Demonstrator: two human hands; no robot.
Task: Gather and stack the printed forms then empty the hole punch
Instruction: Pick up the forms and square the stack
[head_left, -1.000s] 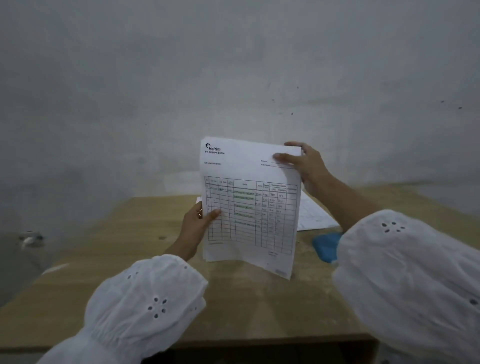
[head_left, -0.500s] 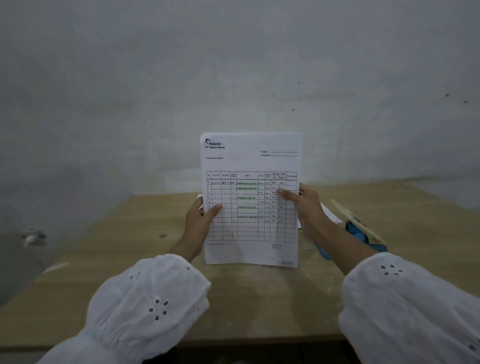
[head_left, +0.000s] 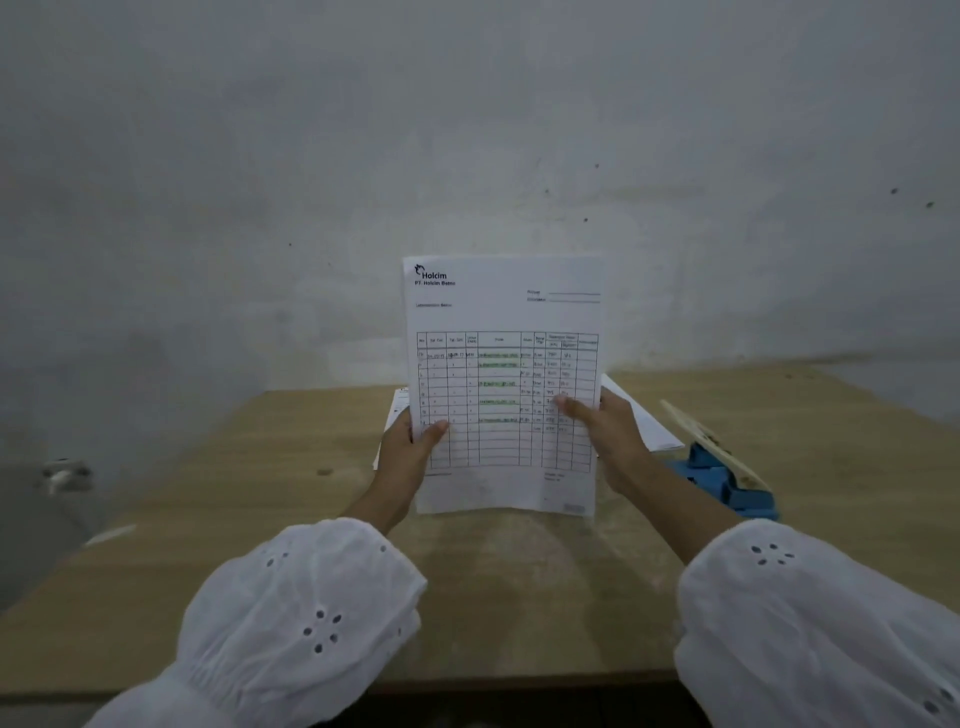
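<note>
A bundle of white printed forms (head_left: 501, 312) with a table grid stands upright, its bottom edge on the wooden table (head_left: 260, 545). My left hand (head_left: 410, 452) grips its left edge, thumb on the front. My right hand (head_left: 605, 436) grips the right edge the same way. More sheets (head_left: 641, 415) lie flat on the table behind the bundle, partly hidden by it. A blue hole punch (head_left: 727, 483) with a pale lever sits to the right of my right hand, apart from it.
A grey-white wall (head_left: 467, 130) rises right behind the table's far edge. A small pale fitting (head_left: 62, 473) sits low at the left beyond the table. The table's front edge runs below my white sleeves.
My right hand slid from the top right corner of the forms down to the right edge. The bundle went from tilted to upright and squared, its bottom edge on the table.
</note>
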